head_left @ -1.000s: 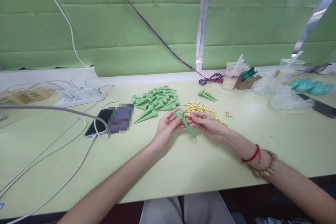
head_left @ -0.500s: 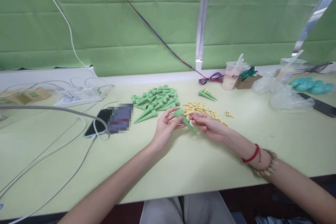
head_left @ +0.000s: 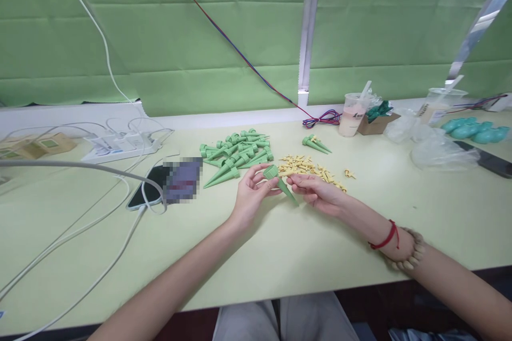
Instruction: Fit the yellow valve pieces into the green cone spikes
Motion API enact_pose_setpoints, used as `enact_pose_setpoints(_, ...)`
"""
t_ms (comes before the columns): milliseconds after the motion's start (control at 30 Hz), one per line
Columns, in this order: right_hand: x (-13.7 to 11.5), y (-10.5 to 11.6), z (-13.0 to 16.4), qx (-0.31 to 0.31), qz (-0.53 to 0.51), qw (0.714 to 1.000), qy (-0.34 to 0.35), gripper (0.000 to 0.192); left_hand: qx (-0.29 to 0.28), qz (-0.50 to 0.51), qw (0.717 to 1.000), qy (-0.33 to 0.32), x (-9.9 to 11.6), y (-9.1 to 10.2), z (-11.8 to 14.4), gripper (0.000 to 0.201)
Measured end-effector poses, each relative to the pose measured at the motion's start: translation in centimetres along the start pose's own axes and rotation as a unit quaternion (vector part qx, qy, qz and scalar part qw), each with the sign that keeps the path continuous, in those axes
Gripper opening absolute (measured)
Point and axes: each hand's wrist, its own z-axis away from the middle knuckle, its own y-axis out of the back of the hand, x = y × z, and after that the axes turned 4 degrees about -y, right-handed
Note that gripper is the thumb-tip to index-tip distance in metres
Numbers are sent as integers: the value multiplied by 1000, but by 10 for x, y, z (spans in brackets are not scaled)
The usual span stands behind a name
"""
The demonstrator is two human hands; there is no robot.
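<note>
My left hand (head_left: 256,192) grips a green plastic watering spike (head_left: 288,193) by its wide capped end, the point slanting down to the right. My right hand (head_left: 316,191) pinches a small yellow valve (head_left: 285,174) against the side of the spike, just below the cap; whether it sits in a hole I cannot tell. Behind my hands lies a pile of yellow valves (head_left: 298,162). A heap of green spikes (head_left: 236,154) is to the left of it. Farther back, two green spikes (head_left: 316,144) with yellow pieces on them lie together.
On the left are a phone (head_left: 150,186), a white power strip (head_left: 122,145) and loose white cables. A drink cup (head_left: 352,115), a small brown box (head_left: 378,123), plastic bags (head_left: 440,152) and a dark phone (head_left: 488,161) stand or lie at the right. One yellow piece (head_left: 349,173) lies apart.
The spike has turned slightly in my left hand, its cap tilting more toward me. My right hand keeps the yellow valve at its side, hardly moved.
</note>
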Motion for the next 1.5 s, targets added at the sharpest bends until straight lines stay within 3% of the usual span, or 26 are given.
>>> enact_pose_setpoints(167,5,1,-1,7,31,999,31,11,2,-18,1000,9,1,2,-1,45)
enact_pose_setpoints(267,8,0,-2,44,77,990,111,19,7,-24,1000,12,-1,3,-2,45)
enact_pose_setpoints(400,10,-2,-3,91,191,940,266,33,20,-35,999,14,-1,3,-2,45)
enact_pose_setpoints(533,10,-1,-2,151,284,887,330,23,23,-49,998,16,2,2,0,46)
enact_pose_setpoints(700,8,2,-1,182,354,849,349,19,10,-85,996,-3,3,4,-1,46)
enact_pose_setpoints(1000,10,3,1,149,366,864,313,18,-6,-167,984,-65,3,8,1,42)
enact_pose_setpoints(1100,8,3,1,137,373,865,306,20,-6,-156,987,-37,5,8,-1,42)
enact_pose_setpoints(1200,4,7,1,139,431,808,376,20,-7,-107,994,16,6,7,-3,43)
enact_pose_setpoints(1333,0,15,0,121,517,677,510,27,1,-89,995,35,7,6,-6,41)
enact_pose_setpoints(1400,0,16,0,115,542,620,556,18,1,-96,995,34,8,6,-6,41)
enact_pose_setpoints(1467,3,14,-1,110,546,596,579,9,-1,-105,994,32,9,6,-5,42)
enact_pose_setpoints(1500,4,12,-1,110,537,604,578,8,-3,-111,993,30,9,6,-4,43)
